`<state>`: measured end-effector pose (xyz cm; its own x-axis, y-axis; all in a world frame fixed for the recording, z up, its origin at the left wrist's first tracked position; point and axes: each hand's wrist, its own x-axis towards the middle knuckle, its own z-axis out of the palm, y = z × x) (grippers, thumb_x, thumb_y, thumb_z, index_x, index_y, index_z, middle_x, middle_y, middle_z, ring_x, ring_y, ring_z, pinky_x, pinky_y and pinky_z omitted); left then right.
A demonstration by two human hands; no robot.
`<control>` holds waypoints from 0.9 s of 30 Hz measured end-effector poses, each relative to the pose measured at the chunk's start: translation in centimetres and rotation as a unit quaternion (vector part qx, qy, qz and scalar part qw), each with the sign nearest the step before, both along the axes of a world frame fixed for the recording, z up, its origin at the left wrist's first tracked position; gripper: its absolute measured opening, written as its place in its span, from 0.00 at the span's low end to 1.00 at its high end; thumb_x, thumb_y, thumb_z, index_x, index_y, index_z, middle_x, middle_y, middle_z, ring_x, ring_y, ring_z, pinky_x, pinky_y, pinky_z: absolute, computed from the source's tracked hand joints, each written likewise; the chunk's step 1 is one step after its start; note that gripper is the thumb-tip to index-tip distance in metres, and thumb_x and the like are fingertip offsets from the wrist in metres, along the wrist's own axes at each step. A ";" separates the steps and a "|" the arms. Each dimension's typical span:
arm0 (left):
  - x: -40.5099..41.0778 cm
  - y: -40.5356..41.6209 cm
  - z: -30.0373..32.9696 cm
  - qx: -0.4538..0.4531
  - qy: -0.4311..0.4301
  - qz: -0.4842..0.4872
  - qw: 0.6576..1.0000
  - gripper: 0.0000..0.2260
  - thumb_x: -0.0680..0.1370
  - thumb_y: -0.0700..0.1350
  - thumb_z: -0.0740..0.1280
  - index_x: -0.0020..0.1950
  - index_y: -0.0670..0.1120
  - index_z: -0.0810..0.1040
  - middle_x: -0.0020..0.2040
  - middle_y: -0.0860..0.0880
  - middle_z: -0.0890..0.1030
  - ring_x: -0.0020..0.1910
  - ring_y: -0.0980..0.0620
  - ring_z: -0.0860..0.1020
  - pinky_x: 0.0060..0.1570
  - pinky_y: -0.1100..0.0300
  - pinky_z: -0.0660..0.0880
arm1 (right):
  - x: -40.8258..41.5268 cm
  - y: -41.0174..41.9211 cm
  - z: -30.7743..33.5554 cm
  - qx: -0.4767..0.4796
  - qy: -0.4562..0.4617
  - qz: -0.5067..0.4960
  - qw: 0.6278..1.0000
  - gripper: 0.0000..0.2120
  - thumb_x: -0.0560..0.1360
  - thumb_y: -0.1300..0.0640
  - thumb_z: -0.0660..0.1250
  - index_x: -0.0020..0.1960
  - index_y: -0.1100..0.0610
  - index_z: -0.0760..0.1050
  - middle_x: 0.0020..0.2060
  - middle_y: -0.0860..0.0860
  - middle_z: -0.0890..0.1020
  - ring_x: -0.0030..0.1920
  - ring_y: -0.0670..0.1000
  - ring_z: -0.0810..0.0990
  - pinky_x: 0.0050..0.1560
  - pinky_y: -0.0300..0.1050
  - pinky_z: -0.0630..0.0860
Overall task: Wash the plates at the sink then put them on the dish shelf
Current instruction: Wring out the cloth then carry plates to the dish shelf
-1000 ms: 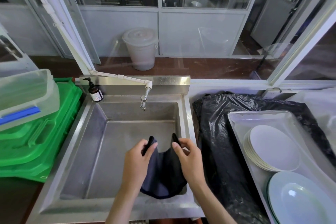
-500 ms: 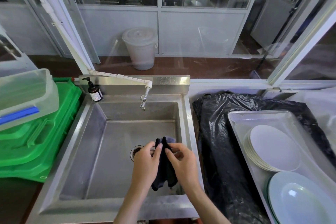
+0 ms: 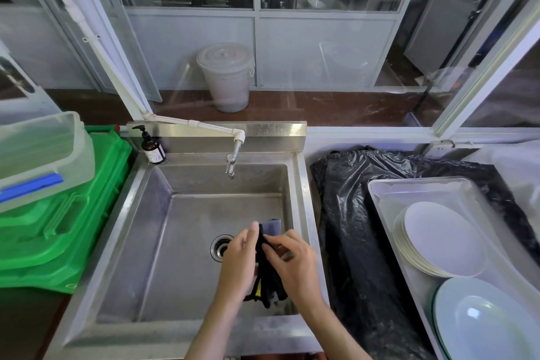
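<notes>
Over the steel sink (image 3: 163, 231) my left hand (image 3: 238, 264) and my right hand (image 3: 292, 264) hold a dark cloth (image 3: 267, 280) folded into a narrow bundle between them. A yellow tag shows at the cloth's lower end. Both hands pinch it near the drain (image 3: 219, 248). A stack of white plates (image 3: 438, 242) lies in a white tray (image 3: 415, 187) at the right, with a larger pale oval plate (image 3: 485, 321) nearer to me. The tap (image 3: 232, 161) hangs over the sink's back, with no water running.
A brown soap pump bottle (image 3: 152, 147) stands at the sink's back left corner. Green plastic lids (image 3: 58, 231) with a clear container (image 3: 38, 155) on top lie to the left. A black plastic bag (image 3: 350, 228) covers the counter between sink and tray.
The cloth was spread wide between my hands; my hands have come together and folded it into a narrow bundle, uncovering the drain.
</notes>
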<state>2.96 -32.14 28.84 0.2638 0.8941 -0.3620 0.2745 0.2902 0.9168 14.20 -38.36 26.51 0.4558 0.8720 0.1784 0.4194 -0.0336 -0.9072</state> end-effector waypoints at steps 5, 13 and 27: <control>-0.3 0.8 -0.5 0.004 -0.021 0.076 0.997 0.11 0.84 0.51 0.64 0.49 0.47 0.83 0.43 0.48 0.87 0.48 0.44 0.85 0.52 0.40 0.81 | 0.2 -0.2 1.0 -0.028 0.013 0.123 0.992 0.13 0.80 0.54 0.71 0.64 0.46 0.83 0.51 0.39 0.80 0.54 0.45 0.82 0.54 0.38 0.79; -1.1 2.3 -0.1 0.032 -0.016 0.067 0.997 0.16 0.86 0.57 0.58 0.63 0.50 0.79 0.59 0.52 0.83 0.62 0.54 0.80 0.67 0.49 0.75 | 2.5 0.3 0.3 -0.172 0.281 0.023 0.944 0.18 0.81 0.42 0.66 0.70 0.42 0.71 0.61 0.44 0.79 0.63 0.42 0.78 0.61 0.40 0.75; -3.9 3.6 0.0 0.145 0.031 0.100 0.984 0.04 0.87 0.46 0.60 0.61 0.51 0.69 0.38 0.52 0.75 0.36 0.53 0.74 0.41 0.55 0.71 | 4.1 0.5 -1.8 -0.121 0.483 -0.003 0.867 0.21 0.73 0.52 0.77 0.63 0.60 0.79 0.60 0.59 0.85 0.62 0.59 0.84 0.63 0.57 0.80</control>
